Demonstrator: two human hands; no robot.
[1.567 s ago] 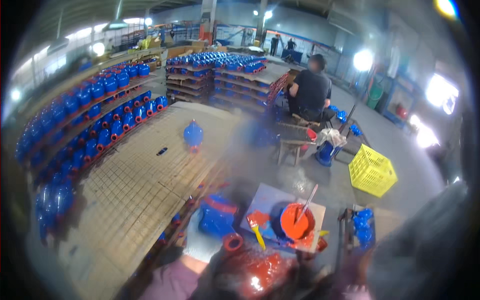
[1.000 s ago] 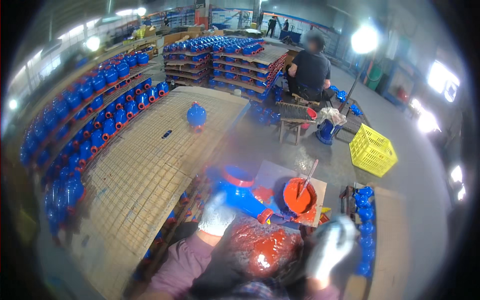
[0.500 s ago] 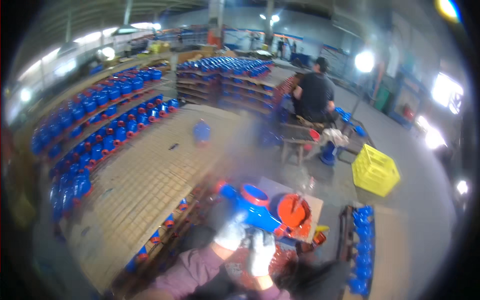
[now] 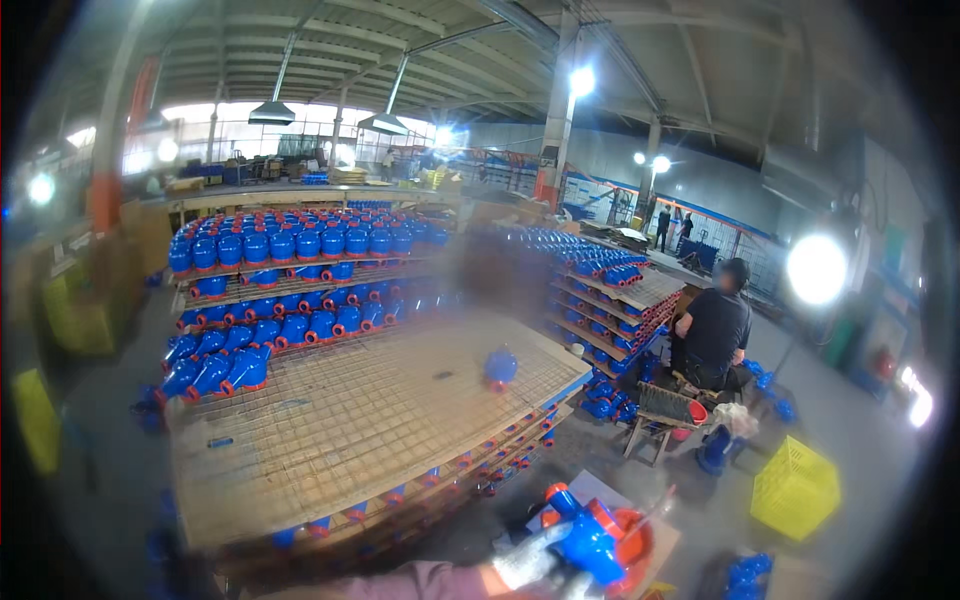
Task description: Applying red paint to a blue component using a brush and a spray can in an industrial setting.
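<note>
A glossy blue valve body (image 4: 588, 548) with orange-red rims is held near the lower edge, tilted, in front of an orange-red paint bowl (image 4: 638, 556). My left hand (image 4: 527, 562), in a whitish glove, grips it from the left side. Of my right hand (image 4: 578, 587) only a bit of pale glove shows beneath the valve body; the picture's edge cuts off the rest. A thin stick (image 4: 663, 502) pokes up from the bowl. One more blue valve body (image 4: 500, 366) stands alone on the mesh-topped board (image 4: 370, 420) ahead.
Stacked boards of blue valve bodies (image 4: 300, 245) stand behind and left, with another stack (image 4: 600, 265) beyond. A person (image 4: 715, 330) sits at the right by a small bench (image 4: 650, 410). A yellow crate (image 4: 797, 488) is on the floor at right.
My view has swung up and left, so the hands and valve body now sit lower in the picture. The left hand still holds the valve body; the right is mostly out of sight.
</note>
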